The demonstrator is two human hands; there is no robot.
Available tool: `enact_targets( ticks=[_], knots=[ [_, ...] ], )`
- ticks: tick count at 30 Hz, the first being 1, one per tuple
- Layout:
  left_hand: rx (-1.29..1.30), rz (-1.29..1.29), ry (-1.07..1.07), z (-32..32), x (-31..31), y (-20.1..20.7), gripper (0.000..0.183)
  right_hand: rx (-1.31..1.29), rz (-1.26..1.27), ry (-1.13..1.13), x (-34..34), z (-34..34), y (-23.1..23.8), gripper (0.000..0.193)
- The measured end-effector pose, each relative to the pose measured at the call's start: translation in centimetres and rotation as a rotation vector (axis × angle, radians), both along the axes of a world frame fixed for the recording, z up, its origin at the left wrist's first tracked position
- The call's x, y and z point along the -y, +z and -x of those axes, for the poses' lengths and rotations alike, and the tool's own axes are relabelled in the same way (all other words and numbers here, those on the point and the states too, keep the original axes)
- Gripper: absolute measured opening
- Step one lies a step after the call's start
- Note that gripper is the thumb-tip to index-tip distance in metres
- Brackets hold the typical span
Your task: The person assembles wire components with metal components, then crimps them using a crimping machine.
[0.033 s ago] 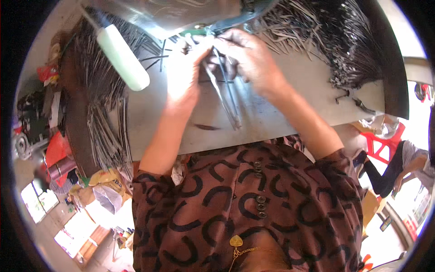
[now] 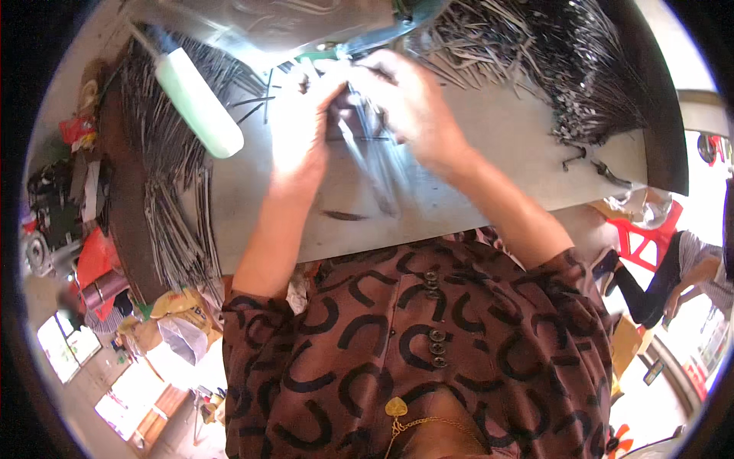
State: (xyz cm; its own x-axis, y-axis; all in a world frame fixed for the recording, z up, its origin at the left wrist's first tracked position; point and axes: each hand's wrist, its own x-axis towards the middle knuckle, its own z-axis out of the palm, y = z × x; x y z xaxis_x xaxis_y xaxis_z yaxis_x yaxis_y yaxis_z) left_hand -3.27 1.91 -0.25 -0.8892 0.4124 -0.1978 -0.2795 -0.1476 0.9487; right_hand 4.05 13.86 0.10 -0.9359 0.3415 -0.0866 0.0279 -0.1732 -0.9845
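Observation:
My left hand (image 2: 302, 126) and my right hand (image 2: 413, 103) meet over the far part of a grey table (image 2: 489, 161). Together they grip a bundle of thin dark metal strips (image 2: 375, 164), which hangs toward me and is blurred. Fingers of both hands are closed around its upper end. A single loose dark strip (image 2: 344, 216) lies on the table just below the bundle.
A pale green cylinder (image 2: 199, 103) lies at the upper left. Heaps of dark strips cover the left side (image 2: 168, 199) and the far right (image 2: 566, 69). A shiny metal sheet (image 2: 283, 23) stands behind the hands. Another person (image 2: 677, 268) sits by a red stool (image 2: 642, 241).

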Motion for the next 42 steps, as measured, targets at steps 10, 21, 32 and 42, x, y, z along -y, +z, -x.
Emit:
enact_targets(
  ticks=[10, 21, 32, 42],
  knots=[
    [-0.578, 0.851, 0.304, 3.8, 16.1, 4.2, 0.037, 0.06, -0.871, -0.116, -6.9, -4.5, -1.5, 0.017],
    [-1.043, 0.789, -0.278, -3.8, 4.9, 0.5, 0.02, 0.26, -1.516, -0.145, -6.7, -2.5, -0.9, 0.017],
    [-1.0, 0.719, -0.157, -4.6, 4.3, -0.9, 0.011, 0.045, -1.365, -0.091, -9.0, -4.1, -1.1, 0.019],
    [-0.259, 0.306, -0.184, -4.4, 4.4, 2.2, 0.025, 0.049, 0.026, 0.078, -6.3, -6.2, 0.8, 0.018]
  ],
)
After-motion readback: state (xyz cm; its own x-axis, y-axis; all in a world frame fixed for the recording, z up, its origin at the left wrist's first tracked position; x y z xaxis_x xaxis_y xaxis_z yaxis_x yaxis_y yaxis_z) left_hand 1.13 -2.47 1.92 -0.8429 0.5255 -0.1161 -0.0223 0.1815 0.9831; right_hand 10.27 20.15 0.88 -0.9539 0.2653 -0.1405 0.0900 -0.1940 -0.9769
